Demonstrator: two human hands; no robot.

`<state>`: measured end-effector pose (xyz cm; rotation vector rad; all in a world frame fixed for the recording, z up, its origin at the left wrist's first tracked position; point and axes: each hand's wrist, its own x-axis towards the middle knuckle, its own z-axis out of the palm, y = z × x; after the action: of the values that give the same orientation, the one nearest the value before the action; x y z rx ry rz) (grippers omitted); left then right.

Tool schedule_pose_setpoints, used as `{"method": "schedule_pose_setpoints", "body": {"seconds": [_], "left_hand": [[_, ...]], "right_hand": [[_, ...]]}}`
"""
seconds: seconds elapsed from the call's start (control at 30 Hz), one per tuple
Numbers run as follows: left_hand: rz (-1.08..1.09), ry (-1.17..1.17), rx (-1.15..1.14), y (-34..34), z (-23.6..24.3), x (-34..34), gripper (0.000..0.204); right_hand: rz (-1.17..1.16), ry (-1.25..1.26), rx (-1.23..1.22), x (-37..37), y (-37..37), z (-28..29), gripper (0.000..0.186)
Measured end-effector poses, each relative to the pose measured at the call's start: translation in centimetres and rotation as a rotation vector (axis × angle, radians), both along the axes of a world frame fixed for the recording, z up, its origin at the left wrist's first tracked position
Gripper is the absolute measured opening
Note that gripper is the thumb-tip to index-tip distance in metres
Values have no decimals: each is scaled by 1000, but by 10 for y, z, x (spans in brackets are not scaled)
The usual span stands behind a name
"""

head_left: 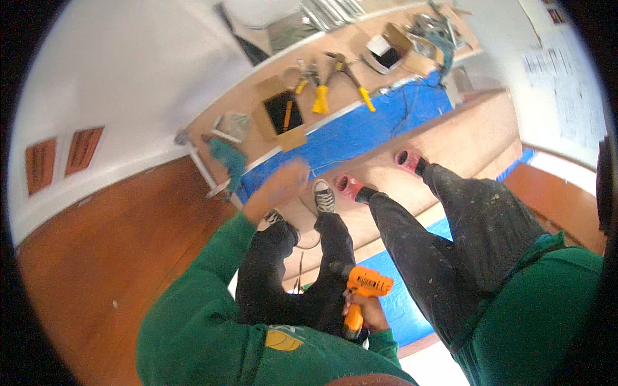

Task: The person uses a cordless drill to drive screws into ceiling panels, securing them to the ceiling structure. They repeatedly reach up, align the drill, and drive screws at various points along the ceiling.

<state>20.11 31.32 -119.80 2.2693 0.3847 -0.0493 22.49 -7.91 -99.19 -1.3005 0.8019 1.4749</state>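
Note:
My right hand (368,310) is wrapped round the handle of an orange cordless drill (369,282), held over my lap. Its dark chuck end points to the left. My left arm stretches forward in a green sleeve, and my left hand (280,183) is smeared by motion, so its fingers cannot be made out. It shows over the near edge of a bench with a blue covering (360,132). Close to it are a teal cloth or glove (226,159) and an open cardboard box (297,139) with a dark inside.
Yellow-handled pliers or cutters (351,77) lie on the bench behind the blue covering. Farther right stand another open box (393,48) and a heap of bags and tools (434,35). A person in dark, spattered trousers (479,206) and pink shoes sits close on my right.

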Motion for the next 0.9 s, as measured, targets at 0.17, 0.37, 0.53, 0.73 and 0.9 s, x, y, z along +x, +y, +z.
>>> {"method": "schedule_pose_setpoints", "body": {"seconds": [0.17, 0.37, 0.53, 0.73, 0.9], "left_hand": [[-148, 308, -292, -89, 202, -162, 15], [316, 59, -276, -94, 308, -171, 13], [551, -119, -331, -67, 356, -223, 14], [1032, -380, -1081, -77, 387, -271, 20], [1253, -683, -1124, -57, 451, -342, 21]], "right_hand": [[498, -279, 93, 18, 80, 45, 21], [684, -434, 394, -17, 186, 98, 26], [774, -517, 599, -49, 230, 117, 27], [764, -447, 727, -106, 282, 187, 34], [851, -575, 812, -132, 291, 202, 32]]}}
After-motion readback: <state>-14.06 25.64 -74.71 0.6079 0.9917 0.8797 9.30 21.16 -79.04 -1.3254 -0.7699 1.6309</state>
